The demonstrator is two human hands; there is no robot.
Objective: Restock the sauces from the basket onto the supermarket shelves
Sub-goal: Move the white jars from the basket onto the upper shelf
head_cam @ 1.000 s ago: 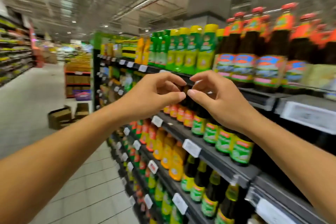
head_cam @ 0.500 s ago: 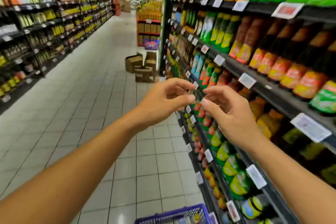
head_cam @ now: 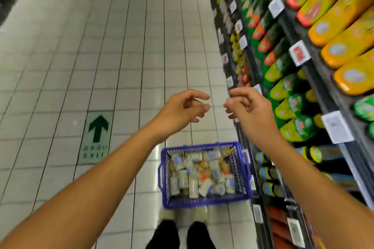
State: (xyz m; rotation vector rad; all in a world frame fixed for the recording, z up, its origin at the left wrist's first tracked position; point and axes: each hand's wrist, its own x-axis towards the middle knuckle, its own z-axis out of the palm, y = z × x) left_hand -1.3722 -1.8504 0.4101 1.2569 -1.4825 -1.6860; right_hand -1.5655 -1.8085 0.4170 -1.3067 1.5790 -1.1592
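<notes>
Two hands: left hand (head_cam: 182, 111) and right hand (head_cam: 248, 110) raised in mid-air, near each other, not touching.
Fingers: loosely curled on both, holding nothing.
Basket (head_cam: 204, 202): blue, on tiled floor (head_cam: 121, 66), just beside shelves (head_cam: 321, 91).
Sauces (head_cam: 198, 176): jars piled inside basket.
Shelves: right side, stocked with bottles.

White tiled floor (head_cam: 81, 56), blue basket (head_cam: 204, 201) of jars (head_cam: 193, 186) standing on it, green arrow sticker (head_cam: 97, 137) nearby, bottle-filled shelves (head_cam: 323, 97) alongside.

Bright even light, motion blur, wide-angle edge distortion.
</notes>
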